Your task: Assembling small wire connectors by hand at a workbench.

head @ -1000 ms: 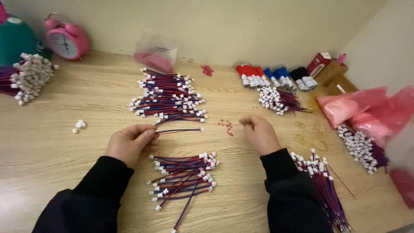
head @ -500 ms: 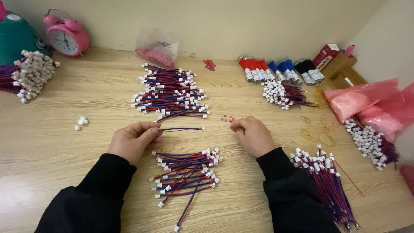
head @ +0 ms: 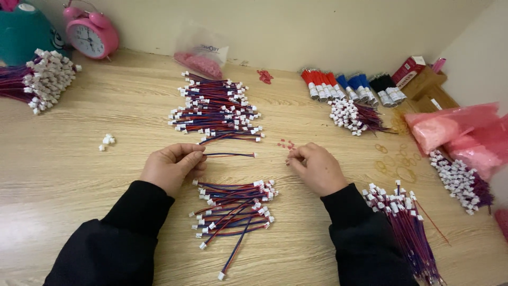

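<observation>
Nearest the body, a loose pile of red-blue wire leads lies on the wooden table, between the sleeves. Left hand pinches one single lead at its left end, fingers closed on it, wire held level with its white connector pointing right. Right hand rests on the table, fingertips drawn together near tiny red bits; whether it has one pinched, cannot tell. Judgement: keep the lead level, steady the free end, pick only one red piece. Right of the right sleeve, a tied bundle. Farther out, the bigger sorted stack; at the back, a pink alarm clock and coloured wire bundles.
</observation>
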